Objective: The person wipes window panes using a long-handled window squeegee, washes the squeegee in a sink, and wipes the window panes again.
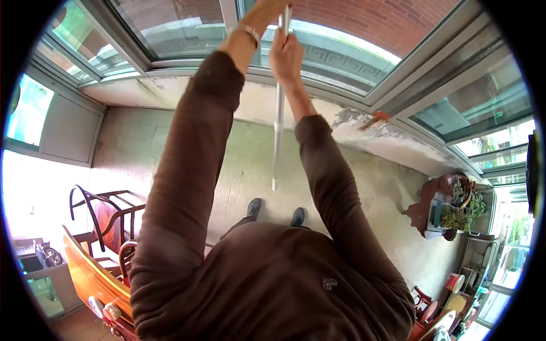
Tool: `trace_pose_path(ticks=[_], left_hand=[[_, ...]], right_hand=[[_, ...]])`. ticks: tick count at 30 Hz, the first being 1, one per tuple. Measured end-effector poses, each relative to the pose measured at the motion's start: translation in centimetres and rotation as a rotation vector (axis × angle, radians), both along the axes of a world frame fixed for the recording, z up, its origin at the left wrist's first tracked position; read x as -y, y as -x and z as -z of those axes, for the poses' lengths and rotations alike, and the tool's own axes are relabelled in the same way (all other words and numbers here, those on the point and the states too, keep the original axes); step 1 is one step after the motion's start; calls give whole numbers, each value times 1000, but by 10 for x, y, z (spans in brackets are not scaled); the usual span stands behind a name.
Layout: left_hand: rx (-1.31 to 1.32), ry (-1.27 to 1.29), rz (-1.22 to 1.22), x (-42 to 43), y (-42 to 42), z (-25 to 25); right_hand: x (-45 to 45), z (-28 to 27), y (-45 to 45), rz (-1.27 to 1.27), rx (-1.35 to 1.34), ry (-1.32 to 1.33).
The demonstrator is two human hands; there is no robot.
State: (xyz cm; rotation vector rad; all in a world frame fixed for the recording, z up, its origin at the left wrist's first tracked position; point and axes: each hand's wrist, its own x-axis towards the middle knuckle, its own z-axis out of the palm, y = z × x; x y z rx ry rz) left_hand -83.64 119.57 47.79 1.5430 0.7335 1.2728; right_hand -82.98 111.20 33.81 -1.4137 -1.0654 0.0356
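Note:
A long silver-white telescopic pole (278, 111) runs upright in front of my body, its lower end hanging above the floor. My right hand (286, 55) is closed around its upper part. Higher up, at the top edge of the view, my left hand (269, 8) grips the same pole; part of this hand is cut off, and a band sits on its wrist. The pole's upper end lies outside the view. Behind both hands are the window panes (341, 59) in grey frames, with a brick surface beyond the glass.
A low wall with peeling paint (364, 122) runs below the windows. To the left are a dark-framed chair (111, 219) and a wooden table edge (91, 267). Potted plants (458, 213) stand on a brown stand at the right. Several items crowd the lower right corner.

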Motion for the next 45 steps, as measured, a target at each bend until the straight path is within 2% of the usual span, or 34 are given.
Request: trace_pose_path(ticks=[2,4,6,7,8,11,12,14,17,20,21,23,27,31,33,35,37,38,39,42,43,45], left_hand=[[50,91,-12,-19,-8,80],[-8,195,1,4,0,140],[97,310,-12,30,1,203],[-38,296,-52,40,4,239],[-77,472,6,61,15,251],[-132,429,-80,97,18,336],[-167,435,-102,109,21,358],[-198,632,-75,130,29,391],[-263,751,-61,156,45,440],[-284,894,-54,187,62,467],[-322,939,-61,196,67,474],[-336,960,-33,213,77,478],[-336,956,-83,240,88,496],[-511,1018,-63,255,97,505],[-515,1055,-63,263,99,500],[-488,1102,-48,267,97,492],[-384,1125,-18,278,101,480],[-333,1130,0,279,101,469],[-286,1068,47,276,98,455],[-247,869,169,263,82,393],[-277,771,184,247,64,360],[-52,423,158,220,19,242]], right_hand=[[11,53,-1,-52,-7,132],[27,114,3,-49,-59,220],[57,169,8,-55,-104,317],[70,199,10,-50,-113,381],[87,231,11,-59,-88,420],[134,287,21,-57,-126,522],[148,308,24,-54,-38,567],[179,348,35,-39,52,573],[216,376,55,-52,-4,591],[250,362,74,-76,-291,819],[260,366,81,-68,-289,828],[281,371,93,-42,-236,902],[309,379,109,-85,-322,1029],[332,389,124,-97,-418,993],[347,411,131,-96,-578,1109],[350,402,131,-21,-362,1005],[358,369,129,7,-343,935],[356,350,127,22,-335,894],[355,344,123,-27,-442,832],[329,329,95,-65,-413,659],[305,307,76,-55,-388,581],[248,233,28,-65,-321,394]])
